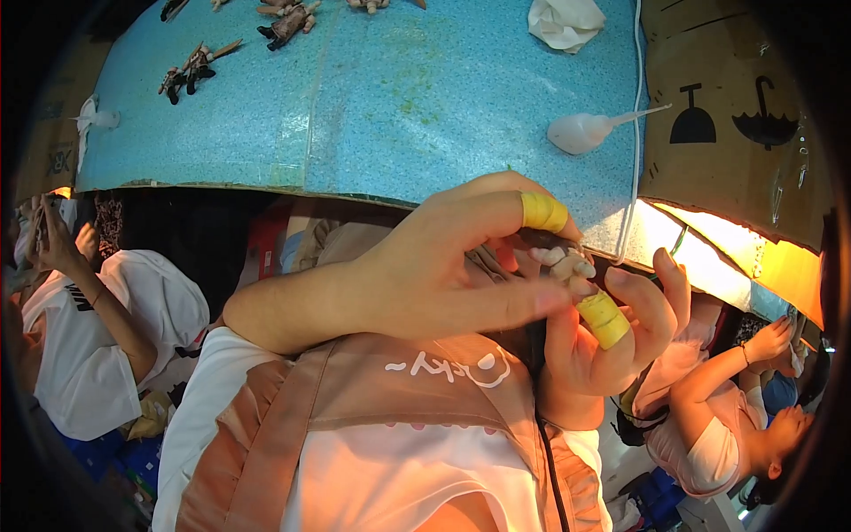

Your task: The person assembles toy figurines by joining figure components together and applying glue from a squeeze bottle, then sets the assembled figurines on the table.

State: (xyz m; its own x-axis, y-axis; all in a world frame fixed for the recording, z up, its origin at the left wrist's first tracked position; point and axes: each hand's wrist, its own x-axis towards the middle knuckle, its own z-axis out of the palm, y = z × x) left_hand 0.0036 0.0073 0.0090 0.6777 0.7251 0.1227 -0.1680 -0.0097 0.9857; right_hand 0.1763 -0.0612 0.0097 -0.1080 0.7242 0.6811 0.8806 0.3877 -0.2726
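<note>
Both my hands are raised just off the table's near edge, fingers pinched round a small figurine [564,263] with pale and dark brown parts. My left hand [434,257] comes across from the left, its thumb and fingers closed on the figurine, with yellow tape round one finger. From below, my right hand [612,328] pinches the figurine's lower end, and its index finger also has yellow tape. Its other fingers are curled and held apart. The fingers cover much of the figurine, so its full shape is hidden.
A blue speckled table [372,97] spreads ahead. On it lie several small figurines [191,71], a white squeeze bottle [581,133] with a thin nozzle, a crumpled white cloth [566,22] and a white cable [631,204]. A cardboard box [727,168] stands right. People sit on both sides.
</note>
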